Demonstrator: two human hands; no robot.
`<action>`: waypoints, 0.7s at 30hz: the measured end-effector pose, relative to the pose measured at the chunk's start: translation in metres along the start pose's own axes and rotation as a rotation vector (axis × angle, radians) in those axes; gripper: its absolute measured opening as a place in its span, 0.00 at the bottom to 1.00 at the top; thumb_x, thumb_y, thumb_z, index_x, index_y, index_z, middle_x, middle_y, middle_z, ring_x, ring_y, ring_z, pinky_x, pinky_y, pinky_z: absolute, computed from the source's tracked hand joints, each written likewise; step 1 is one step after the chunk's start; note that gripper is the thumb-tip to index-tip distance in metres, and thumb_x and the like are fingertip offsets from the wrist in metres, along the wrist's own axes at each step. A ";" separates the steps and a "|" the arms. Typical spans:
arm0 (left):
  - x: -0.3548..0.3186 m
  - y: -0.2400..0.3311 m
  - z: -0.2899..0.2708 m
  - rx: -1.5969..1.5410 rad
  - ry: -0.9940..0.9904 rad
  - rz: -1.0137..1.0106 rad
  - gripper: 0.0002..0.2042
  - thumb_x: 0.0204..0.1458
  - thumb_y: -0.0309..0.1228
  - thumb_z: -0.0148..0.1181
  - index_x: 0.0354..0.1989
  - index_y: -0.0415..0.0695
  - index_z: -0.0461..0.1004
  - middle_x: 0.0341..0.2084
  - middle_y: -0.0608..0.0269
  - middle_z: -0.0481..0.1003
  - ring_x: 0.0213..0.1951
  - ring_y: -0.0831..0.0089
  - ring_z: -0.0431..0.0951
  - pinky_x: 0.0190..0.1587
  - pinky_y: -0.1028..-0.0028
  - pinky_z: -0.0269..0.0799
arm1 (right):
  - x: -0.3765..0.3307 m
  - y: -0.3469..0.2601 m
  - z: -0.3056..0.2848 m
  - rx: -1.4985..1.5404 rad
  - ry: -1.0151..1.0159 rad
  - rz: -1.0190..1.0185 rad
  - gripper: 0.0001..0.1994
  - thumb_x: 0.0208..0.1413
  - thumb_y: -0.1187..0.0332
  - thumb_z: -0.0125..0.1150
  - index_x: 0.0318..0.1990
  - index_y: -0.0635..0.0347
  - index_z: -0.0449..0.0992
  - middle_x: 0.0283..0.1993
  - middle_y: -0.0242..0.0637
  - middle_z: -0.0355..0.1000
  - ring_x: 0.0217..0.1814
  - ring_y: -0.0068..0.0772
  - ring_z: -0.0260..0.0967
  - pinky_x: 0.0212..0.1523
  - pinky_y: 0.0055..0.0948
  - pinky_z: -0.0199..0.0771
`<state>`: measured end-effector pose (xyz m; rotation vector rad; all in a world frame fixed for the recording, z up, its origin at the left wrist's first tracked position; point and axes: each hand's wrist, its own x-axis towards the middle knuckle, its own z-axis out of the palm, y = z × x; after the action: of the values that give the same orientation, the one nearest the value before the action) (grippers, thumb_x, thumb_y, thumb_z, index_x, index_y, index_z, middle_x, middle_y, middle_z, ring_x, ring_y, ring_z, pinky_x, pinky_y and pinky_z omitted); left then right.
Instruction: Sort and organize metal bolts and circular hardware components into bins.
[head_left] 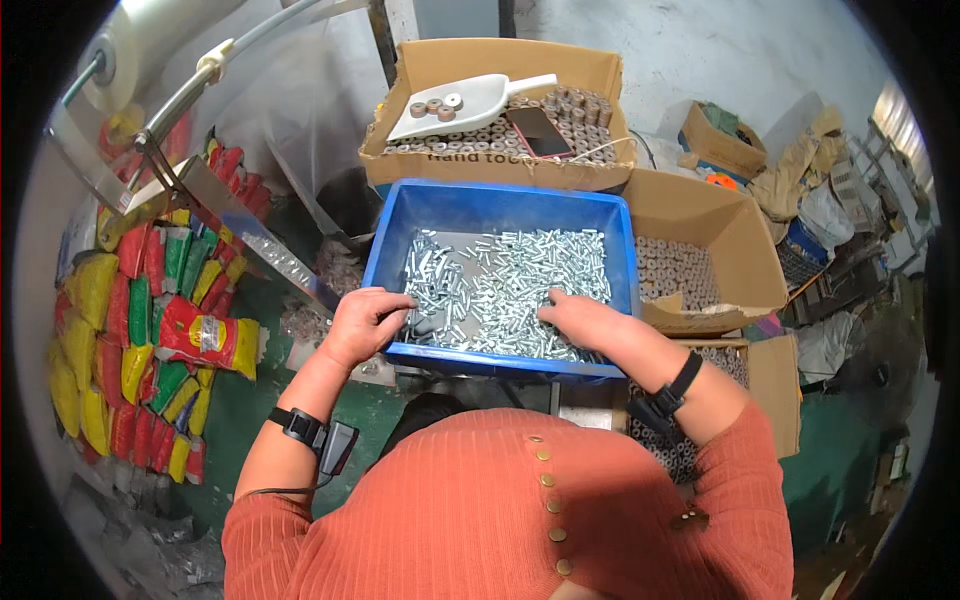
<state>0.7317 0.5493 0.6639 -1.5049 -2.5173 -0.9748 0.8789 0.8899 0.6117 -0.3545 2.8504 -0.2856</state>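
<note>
A single wide fisheye view looks steeply down from the person's head, so the orange-sleeved forearms enter from the near edge and reach toward a blue bin (497, 205) of silver bolts close below the camera. Straight edges bow toward the dark round rim. The far part of the view takes in cardboard boxes (500, 60) and the grey floor; the left holds coloured packets (130, 330), the right more boxes.

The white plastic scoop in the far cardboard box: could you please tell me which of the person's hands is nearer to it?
Left, narrowly. The left hand rests on the blue bin's near-left rim, below the white scoop. The right hand lies among the bolts, further right.
</note>
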 end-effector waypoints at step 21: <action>-0.011 -0.011 0.003 -0.029 0.091 0.051 0.06 0.47 0.27 0.63 0.34 0.45 0.82 0.23 0.55 0.77 0.29 0.57 0.78 0.34 0.63 0.73 | 0.017 -0.007 -0.047 1.572 0.011 0.271 0.08 0.64 0.65 0.55 0.42 0.61 0.71 0.28 0.33 0.70 0.21 0.23 0.66 0.22 0.22 0.64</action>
<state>0.7301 0.5387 0.6522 -1.4883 -2.4008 -1.0514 0.8513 0.8861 0.6540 0.3514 1.7791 -2.1021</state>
